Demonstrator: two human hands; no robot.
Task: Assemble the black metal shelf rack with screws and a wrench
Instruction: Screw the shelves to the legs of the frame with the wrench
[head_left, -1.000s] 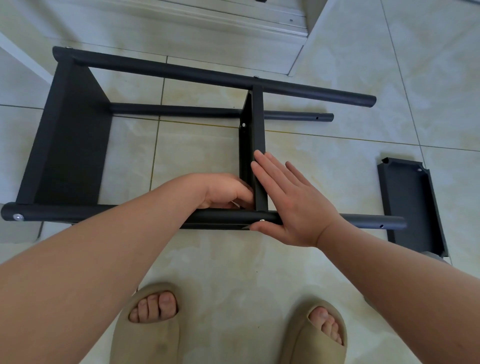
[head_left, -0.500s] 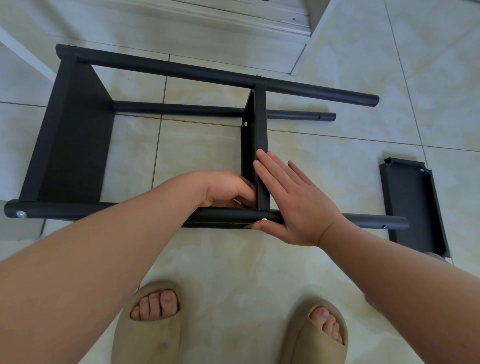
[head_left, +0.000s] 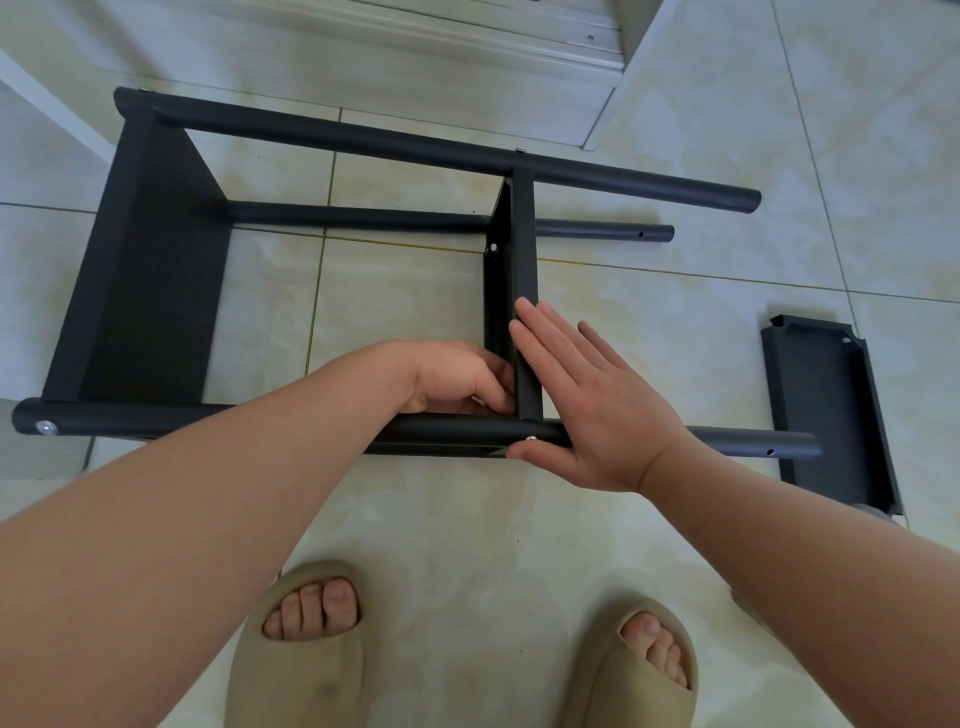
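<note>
Bracing the middle shelf (head_left: 522, 280) of the rack (head_left: 150, 270), which lies on its side.
It is stiff painted steel, probably light but slick, so I would grip it at the posts or the shelf's folded edge. My right hand (head_left: 597, 410) lies flat, fingers straight against that shelf and thumb under the near post (head_left: 457, 432) by the screw (head_left: 531, 439). My left hand (head_left: 457, 379) curls into the inner corner; I cannot tell whether it pinches anything. A loose shelf (head_left: 826, 415) lies apart on the glossy tiled floor (head_left: 675, 322).
</note>
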